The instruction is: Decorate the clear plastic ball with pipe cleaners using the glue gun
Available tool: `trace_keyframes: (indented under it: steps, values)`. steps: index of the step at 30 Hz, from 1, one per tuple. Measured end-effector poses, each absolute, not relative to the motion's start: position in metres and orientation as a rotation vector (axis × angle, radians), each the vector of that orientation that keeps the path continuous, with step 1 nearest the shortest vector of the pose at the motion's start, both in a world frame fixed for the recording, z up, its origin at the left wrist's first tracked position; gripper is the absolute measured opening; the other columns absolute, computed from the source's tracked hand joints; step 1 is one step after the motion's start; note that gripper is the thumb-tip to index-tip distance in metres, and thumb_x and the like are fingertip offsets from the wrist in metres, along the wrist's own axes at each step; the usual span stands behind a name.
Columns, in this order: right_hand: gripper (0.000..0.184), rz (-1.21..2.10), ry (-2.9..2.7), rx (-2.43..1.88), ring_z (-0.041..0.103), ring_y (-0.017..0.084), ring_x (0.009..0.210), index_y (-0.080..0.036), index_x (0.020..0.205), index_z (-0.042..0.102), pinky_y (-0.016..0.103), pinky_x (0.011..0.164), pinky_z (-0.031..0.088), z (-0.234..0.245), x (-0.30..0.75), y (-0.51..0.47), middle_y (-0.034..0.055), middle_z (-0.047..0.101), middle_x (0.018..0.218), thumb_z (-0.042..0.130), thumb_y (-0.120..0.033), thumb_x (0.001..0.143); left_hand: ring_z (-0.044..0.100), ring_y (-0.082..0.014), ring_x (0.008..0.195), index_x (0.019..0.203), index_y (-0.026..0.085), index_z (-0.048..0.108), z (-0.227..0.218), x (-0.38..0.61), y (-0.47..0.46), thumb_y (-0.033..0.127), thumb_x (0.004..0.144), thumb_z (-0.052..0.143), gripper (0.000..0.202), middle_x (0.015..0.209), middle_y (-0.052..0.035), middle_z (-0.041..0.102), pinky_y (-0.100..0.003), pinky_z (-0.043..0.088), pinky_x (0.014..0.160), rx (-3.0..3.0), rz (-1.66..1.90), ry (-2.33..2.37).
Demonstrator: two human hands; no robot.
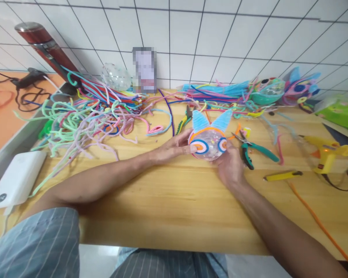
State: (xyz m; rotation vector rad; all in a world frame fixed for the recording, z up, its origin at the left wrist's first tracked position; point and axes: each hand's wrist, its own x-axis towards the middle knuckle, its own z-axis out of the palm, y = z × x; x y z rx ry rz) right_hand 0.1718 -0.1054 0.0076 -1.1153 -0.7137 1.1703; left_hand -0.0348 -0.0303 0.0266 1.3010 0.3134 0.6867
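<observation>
A clear ball (pixel 212 146) with blue pipe-cleaner ears (pixel 211 121) and ringed eyes in blue, white and orange is held between my two hands above the table. My left hand (pixel 183 146) grips its left side, the thumb by the left eye (pixel 199 146). Around the right side curls my right hand (pixel 231 164), close to the right eye (pixel 222 145); some of its fingers are hidden behind the ball. An orange pipe cleaner runs along the ball's upper edge. Green-handled pliers (pixel 253 148) lie just right of my right hand.
Loose pipe cleaners (pixel 75 123) heap up at left. Behind stand a phone (pixel 145 70), a clear ball (pixel 116 76) and two decorated balls (pixel 268 92). A yellow glue gun (pixel 326 150) and yellow cutter (pixel 282 176) lie right; a white power bank (pixel 17 179) sits left.
</observation>
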Motion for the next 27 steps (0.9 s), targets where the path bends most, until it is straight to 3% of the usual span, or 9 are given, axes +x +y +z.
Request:
trace_keyframes:
  steps: [10, 21, 27]
  values:
    - [0.037, 1.164, -0.709, -1.098, 0.056, 0.015, 0.060, -0.030, 0.096, 0.065, 0.027, 0.046, 0.044, 0.0076, 0.1678, -0.1088, -0.0029, 0.063, 0.077, 0.073, -0.064, 0.088, 0.055, -0.0350, 0.150, 0.155, 0.027, 0.060, 0.0256, -0.0365, -0.0313, 0.053, 0.087, 0.085, 0.077, 0.155, -0.0132, 0.065, -0.046, 0.046, 0.123, 1.306, 0.648, 0.377]
    - [0.038, 1.159, -0.773, -1.085, 0.058, 0.014, 0.059, -0.029, 0.092, 0.064, 0.026, 0.047, 0.048, 0.0089, 0.1676, -0.1114, -0.0039, 0.065, 0.075, 0.078, -0.063, 0.083, 0.065, -0.0355, 0.139, 0.151, 0.024, 0.057, 0.0279, -0.0322, -0.0339, 0.048, 0.077, 0.095, 0.086, 0.152, -0.0156, 0.065, -0.043, 0.053, 0.113, 1.312, 0.677, 0.312]
    - [0.045, 1.161, -0.797, -1.080, 0.062, 0.017, 0.062, -0.028, 0.095, 0.064, 0.031, 0.051, 0.053, 0.0031, 0.1687, -0.1100, -0.0029, 0.067, 0.078, 0.076, -0.071, 0.083, 0.065, -0.0355, 0.138, 0.146, 0.023, 0.060, 0.0239, -0.0317, -0.0320, 0.051, 0.071, 0.098, 0.089, 0.148, -0.0157, 0.068, -0.042, 0.053, 0.111, 1.295, 0.693, 0.368]
